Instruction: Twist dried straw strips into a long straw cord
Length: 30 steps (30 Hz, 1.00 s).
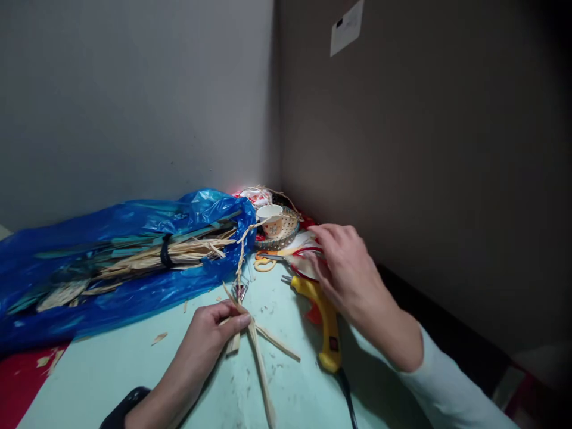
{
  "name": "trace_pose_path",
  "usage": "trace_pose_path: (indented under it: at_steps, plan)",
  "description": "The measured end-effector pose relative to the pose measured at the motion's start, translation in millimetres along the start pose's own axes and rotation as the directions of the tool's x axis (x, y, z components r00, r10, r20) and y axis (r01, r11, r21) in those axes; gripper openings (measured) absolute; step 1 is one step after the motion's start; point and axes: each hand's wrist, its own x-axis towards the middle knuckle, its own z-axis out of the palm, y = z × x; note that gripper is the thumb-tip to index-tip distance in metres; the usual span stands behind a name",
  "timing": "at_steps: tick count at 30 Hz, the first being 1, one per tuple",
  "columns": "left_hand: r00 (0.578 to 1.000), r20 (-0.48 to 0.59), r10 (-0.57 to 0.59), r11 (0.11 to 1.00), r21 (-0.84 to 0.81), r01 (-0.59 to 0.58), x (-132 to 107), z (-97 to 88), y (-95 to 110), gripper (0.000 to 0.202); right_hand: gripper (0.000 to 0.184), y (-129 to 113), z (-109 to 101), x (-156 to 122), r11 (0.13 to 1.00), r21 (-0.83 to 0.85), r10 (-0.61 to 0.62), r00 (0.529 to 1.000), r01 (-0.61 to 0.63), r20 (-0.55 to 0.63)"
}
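Note:
My left hand [218, 328] pinches a braid of dry straw strips [242, 256] between thumb and fingers. From that pinch, loose strips [260, 372] fan out toward me and to the right. The braid's plaited length runs away from me past a metal clip [240, 290], up to a paper cup. Above the table at the right, my right hand [342, 268] has its thumb and fingers apart, close to red-handled scissors [305, 273]. Whether it touches them I cannot tell. Just below this hand lies a yellow hot glue gun [329, 322], its nozzle pointing away to the left.
A blue plastic bag [134, 217] with a tied straw bundle [192, 251] fills the left. The paper cup [270, 223] stands in a woven basket [288, 232] near the corner. Orange-handled scissors [264, 263] lie before it. Walls close off the back and right; a cord [346, 393] trails frontward.

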Motion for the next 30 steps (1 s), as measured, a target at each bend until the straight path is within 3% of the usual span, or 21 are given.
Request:
trace_pose_path:
  at_steps: [1, 2, 4, 6, 10, 13, 16, 19, 23, 30]
  plan:
    - [1.000, 0.009, 0.005, 1.000, -0.019, -0.005, 0, -0.1, 0, 0.020, 0.019, -8, 12, -3, 0.998, -0.010, -0.064, 0.997, 0.065, 0.030]
    - [1.000, 0.017, 0.018, 0.999, -0.040, -0.017, 1, -0.2, 0, 0.019, 0.019, -17, 24, -7, 0.993, 0.032, -0.116, 0.984, 0.113, 0.132]
    - [0.998, 0.020, 0.058, 0.997, -0.059, -0.056, 1, 0.0, 0, 0.014, 0.014, -35, 44, -15, 0.987, 0.077, -0.160, 0.928, 0.142, 0.335]
    - [0.995, 0.012, 0.100, 0.994, -0.042, -0.100, 1, 0.6, 2, 0.011, 0.013, -46, 59, -21, 0.982, 0.108, -0.188, 0.885, 0.157, 0.426]
    - [0.994, 0.005, 0.109, 0.991, -0.079, -0.108, -4, 1.6, 4, 0.016, 0.014, -45, 69, -19, 0.954, 0.300, -0.134, 0.911, 0.012, 0.391]
    - [1.000, 0.015, -0.005, 0.983, -0.182, 0.008, -9, 1.0, 2, 0.025, 0.014, -31, 63, -9, 0.874, 0.460, -0.030, 0.927, -0.156, 0.373]
    - [0.997, 0.030, -0.068, 0.959, -0.272, 0.074, -13, -0.5, -1, 0.033, 0.016, -18, 57, -3, 0.785, 0.555, -0.007, 0.892, -0.275, 0.452]
    - [0.999, 0.016, -0.033, 0.939, -0.341, 0.036, -14, -0.9, -5, 0.036, 0.016, -15, 55, -7, 0.774, 0.529, 0.026, 0.853, -0.347, 0.522]
    - [1.000, -0.008, -0.025, 0.911, -0.412, 0.019, -13, 0.4, -6, 0.031, 0.012, -28, 54, -18, 0.851, 0.402, 0.076, 0.837, -0.338, 0.542]
    - [0.984, 0.041, -0.175, 0.867, -0.467, 0.174, -16, -2.6, 2, 0.031, 0.007, -37, 57, -35, 0.899, 0.348, 0.055, 0.857, -0.265, 0.512]
